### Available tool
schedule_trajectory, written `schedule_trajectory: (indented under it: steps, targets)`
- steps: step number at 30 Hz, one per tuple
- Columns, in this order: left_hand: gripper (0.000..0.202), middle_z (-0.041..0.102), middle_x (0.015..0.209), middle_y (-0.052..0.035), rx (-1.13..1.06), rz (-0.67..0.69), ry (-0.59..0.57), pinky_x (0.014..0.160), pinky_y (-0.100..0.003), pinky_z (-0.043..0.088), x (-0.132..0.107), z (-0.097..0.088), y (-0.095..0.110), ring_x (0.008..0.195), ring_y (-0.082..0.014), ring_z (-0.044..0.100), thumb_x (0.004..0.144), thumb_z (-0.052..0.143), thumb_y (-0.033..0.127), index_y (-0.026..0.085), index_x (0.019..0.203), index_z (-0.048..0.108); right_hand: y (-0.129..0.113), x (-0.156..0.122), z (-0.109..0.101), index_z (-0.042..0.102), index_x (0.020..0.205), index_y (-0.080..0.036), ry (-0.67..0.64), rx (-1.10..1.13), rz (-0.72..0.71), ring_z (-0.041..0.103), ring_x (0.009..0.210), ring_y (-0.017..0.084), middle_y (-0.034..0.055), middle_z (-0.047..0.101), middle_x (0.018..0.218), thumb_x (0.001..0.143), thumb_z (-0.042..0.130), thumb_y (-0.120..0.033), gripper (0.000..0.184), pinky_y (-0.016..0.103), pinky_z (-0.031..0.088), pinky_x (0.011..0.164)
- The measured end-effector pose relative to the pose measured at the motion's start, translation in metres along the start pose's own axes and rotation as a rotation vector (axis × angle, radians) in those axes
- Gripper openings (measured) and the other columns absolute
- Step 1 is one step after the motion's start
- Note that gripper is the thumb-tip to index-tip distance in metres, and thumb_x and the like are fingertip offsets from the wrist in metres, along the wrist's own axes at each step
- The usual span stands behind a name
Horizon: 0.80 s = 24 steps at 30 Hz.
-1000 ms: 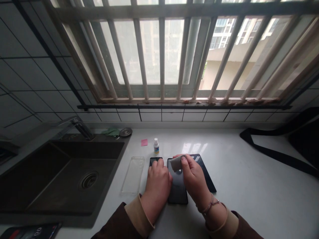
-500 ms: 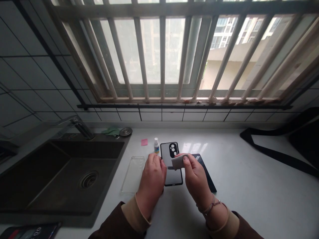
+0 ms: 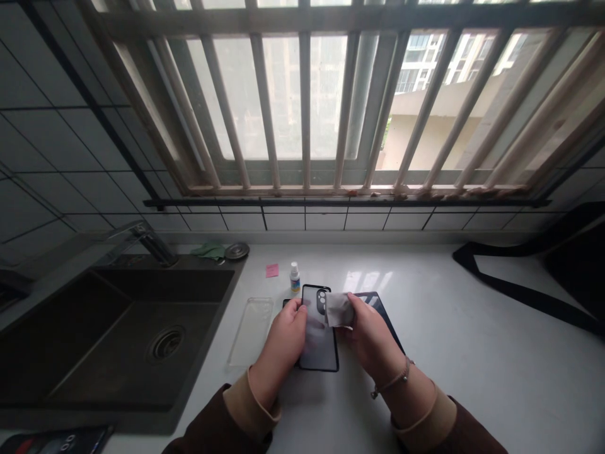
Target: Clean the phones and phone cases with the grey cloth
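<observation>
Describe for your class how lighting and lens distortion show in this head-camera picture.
In the head view, the window is overexposed, the sink falls into deep shadow, glare marks the counter, a pale sheen covers the phone, the cloth looks soft-edged, and the bars fan outward from wide-angle distortion.

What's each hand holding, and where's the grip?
The left hand grips the smartphone by its left long edge; the right hand pinches a grey cloth by its right end.
</observation>
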<state>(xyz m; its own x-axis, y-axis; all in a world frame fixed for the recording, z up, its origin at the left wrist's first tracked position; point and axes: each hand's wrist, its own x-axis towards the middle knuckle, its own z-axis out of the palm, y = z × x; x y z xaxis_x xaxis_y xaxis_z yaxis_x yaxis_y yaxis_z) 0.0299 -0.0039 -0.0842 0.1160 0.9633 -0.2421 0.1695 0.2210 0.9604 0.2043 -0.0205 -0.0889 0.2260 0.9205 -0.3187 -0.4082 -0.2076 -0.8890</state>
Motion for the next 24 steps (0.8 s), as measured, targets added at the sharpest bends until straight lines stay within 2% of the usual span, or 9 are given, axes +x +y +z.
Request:
schedule_trajectory:
  steps: [2,4,6,8,11,14,18,21,24]
  targets:
    - [0.033,0.076,0.086,-0.0040,-0.076,0.020,0.012,0.062,-0.029,0.055,0.001,0.002,-0.001,0.066,-0.0190,0.069,0.098,0.058,0.047,0.018,0.110,0.068,-0.001,0.001,-0.002,0.073,0.104,-0.018,-0.037,0.028,0.001,0.079,0.092,0.029,0.0156,0.082,0.110,0.093,0.069,-0.055,0.039,0.036,0.064,0.068]
    - [0.034,0.079,0.103,-0.0085,-0.181,0.048,0.029,0.081,-0.031,0.059,-0.001,0.005,0.002,0.090,-0.0229,0.074,0.097,0.063,0.048,0.017,0.109,0.072,0.000,0.002,-0.004,0.073,0.107,-0.020,-0.096,-0.003,-0.036,0.080,0.100,0.030,0.0161,0.082,0.116,0.094,0.070,-0.055,0.038,0.038,0.066,0.075]
    - [0.038,0.079,0.121,-0.0121,-0.336,0.022,0.003,0.094,-0.033,0.058,-0.005,0.008,0.006,0.108,-0.0261,0.073,0.098,0.066,0.048,0.016,0.117,0.074,0.002,0.002,-0.006,0.073,0.108,-0.021,-0.126,-0.046,-0.072,0.081,0.101,0.030,0.0156,0.082,0.116,0.095,0.069,-0.053,0.035,0.039,0.068,0.077]
    - [0.043,0.077,0.130,-0.0145,-0.508,-0.036,-0.073,0.100,-0.034,0.057,-0.010,0.010,0.011,0.116,-0.0272,0.072,0.101,0.064,0.048,0.016,0.127,0.074,0.003,0.003,-0.006,0.073,0.108,-0.022,-0.136,-0.052,-0.087,0.081,0.100,0.030,0.0150,0.082,0.115,0.097,0.068,-0.051,0.031,0.040,0.069,0.077]
    - [0.051,0.074,0.137,-0.0164,-0.673,-0.166,-0.222,0.096,-0.039,0.060,-0.017,0.011,0.017,0.115,-0.0285,0.073,0.106,0.057,0.053,0.017,0.139,0.070,0.004,0.002,-0.004,0.076,0.107,-0.022,-0.154,-0.038,-0.108,0.082,0.098,0.030,0.0147,0.082,0.114,0.100,0.066,-0.047,0.028,0.042,0.070,0.076]
    - [0.059,0.070,0.143,-0.0172,-0.763,-0.317,-0.308,0.088,-0.047,0.064,-0.021,0.007,0.023,0.113,-0.0319,0.074,0.107,0.048,0.061,0.020,0.142,0.069,-0.001,-0.001,-0.003,0.077,0.107,-0.022,-0.209,-0.091,-0.158,0.082,0.096,0.031,0.0152,0.082,0.113,0.103,0.061,-0.047,0.030,0.043,0.071,0.074]
    - [0.062,0.069,0.144,-0.0174,-0.890,-0.330,-0.406,0.090,-0.054,0.064,-0.023,0.001,0.030,0.118,-0.0344,0.072,0.107,0.044,0.064,0.019,0.141,0.069,-0.008,-0.004,-0.001,0.079,0.107,-0.023,-0.274,-0.051,-0.094,0.081,0.098,0.031,0.0145,0.082,0.114,0.102,0.063,-0.046,0.029,0.045,0.070,0.078]
    - [0.059,0.071,0.140,-0.0167,-0.933,-0.315,-0.402,0.083,-0.052,0.066,-0.022,-0.001,0.033,0.110,-0.0325,0.074,0.107,0.046,0.062,0.019,0.139,0.069,-0.008,-0.004,-0.001,0.079,0.106,-0.022,-0.278,-0.018,-0.043,0.081,0.099,0.031,0.0148,0.082,0.114,0.100,0.067,-0.047,0.028,0.045,0.069,0.081]
    - [0.054,0.073,0.135,-0.0167,-0.930,-0.335,-0.349,0.073,-0.048,0.067,-0.022,-0.002,0.034,0.102,-0.0315,0.076,0.107,0.047,0.059,0.019,0.136,0.069,-0.005,-0.002,-0.002,0.078,0.105,-0.021,-0.214,-0.049,-0.046,0.082,0.094,0.031,0.0152,0.083,0.111,0.099,0.067,-0.050,0.032,0.043,0.069,0.078]
